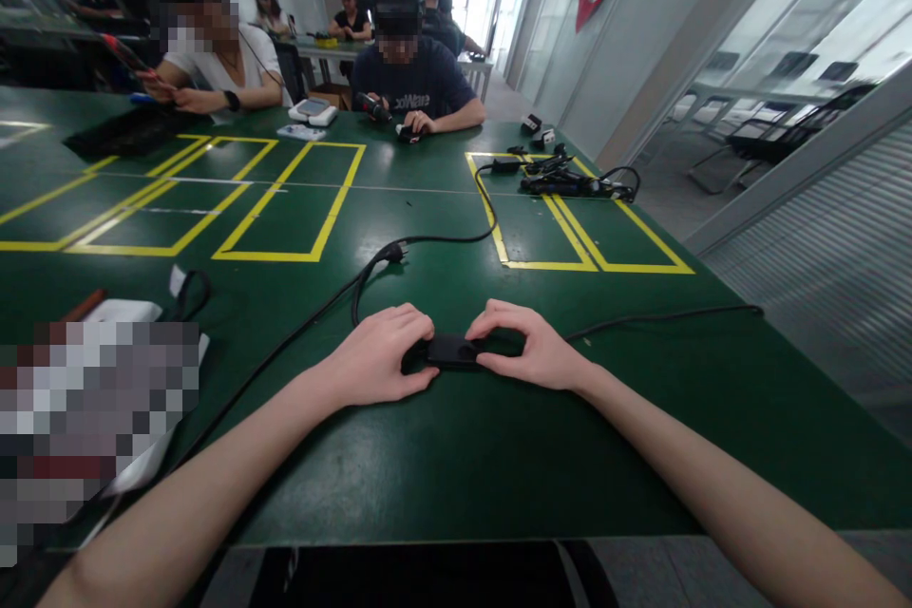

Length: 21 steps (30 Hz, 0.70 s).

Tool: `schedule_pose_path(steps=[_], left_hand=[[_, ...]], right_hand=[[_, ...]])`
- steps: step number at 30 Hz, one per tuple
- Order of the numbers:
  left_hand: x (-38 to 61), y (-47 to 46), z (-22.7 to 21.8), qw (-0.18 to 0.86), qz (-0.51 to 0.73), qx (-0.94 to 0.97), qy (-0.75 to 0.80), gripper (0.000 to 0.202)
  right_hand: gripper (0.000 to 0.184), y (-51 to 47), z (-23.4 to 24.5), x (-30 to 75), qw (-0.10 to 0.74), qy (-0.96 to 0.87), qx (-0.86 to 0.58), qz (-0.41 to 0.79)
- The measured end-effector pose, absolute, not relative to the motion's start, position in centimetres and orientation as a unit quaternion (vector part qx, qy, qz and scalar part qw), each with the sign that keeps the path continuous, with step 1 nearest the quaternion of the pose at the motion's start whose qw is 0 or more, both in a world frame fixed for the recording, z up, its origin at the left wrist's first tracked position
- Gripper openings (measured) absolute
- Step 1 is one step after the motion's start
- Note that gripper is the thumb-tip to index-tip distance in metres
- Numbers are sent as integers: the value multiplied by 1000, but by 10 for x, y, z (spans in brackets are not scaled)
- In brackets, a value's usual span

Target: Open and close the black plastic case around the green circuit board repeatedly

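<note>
On the green table in front of me lies a black power adapter (450, 352), a flat oblong block. My left hand (385, 356) has its thumb and fingers curled around the left end, and the fingertips touch its edges. From the other side, my right hand (531, 344) grips the right end between thumb and fingers. A black cord (662, 313) runs out to the right from behind my right hand. Behind my left hand another black cable (354, 304) loops up toward a plug (393, 253). Where these cords join the adapter is hidden by my hands.
Yellow tape rectangles (318, 256) mark the table (463, 484). A tangle of black cables and adapters (556, 176) lies at the far right. At left is a blurred-out item (100, 418) beside a white case. A person in a dark shirt (420, 85) works opposite.
</note>
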<state>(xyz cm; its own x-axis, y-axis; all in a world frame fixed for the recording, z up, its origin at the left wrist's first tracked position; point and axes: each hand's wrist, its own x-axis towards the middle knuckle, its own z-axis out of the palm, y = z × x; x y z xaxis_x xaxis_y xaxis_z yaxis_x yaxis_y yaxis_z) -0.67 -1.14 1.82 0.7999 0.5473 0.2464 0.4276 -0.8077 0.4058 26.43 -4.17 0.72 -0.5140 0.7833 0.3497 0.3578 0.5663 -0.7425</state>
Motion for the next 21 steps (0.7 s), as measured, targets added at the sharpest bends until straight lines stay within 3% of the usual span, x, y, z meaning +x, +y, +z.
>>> schedule_pose_path(steps=[10,17,21], left_hand=[[1,-12,18,133,158,938,277,13],[8,-13,14,123,149,939,283,39],[12,-14,14,99,122,943,295,35]], right_hand=[[30,-46,15,266,288,-869,-339,216],[34,-44,7,264,235,-912,-326,85],[34,-45,8,261,229,-917,-321,65]])
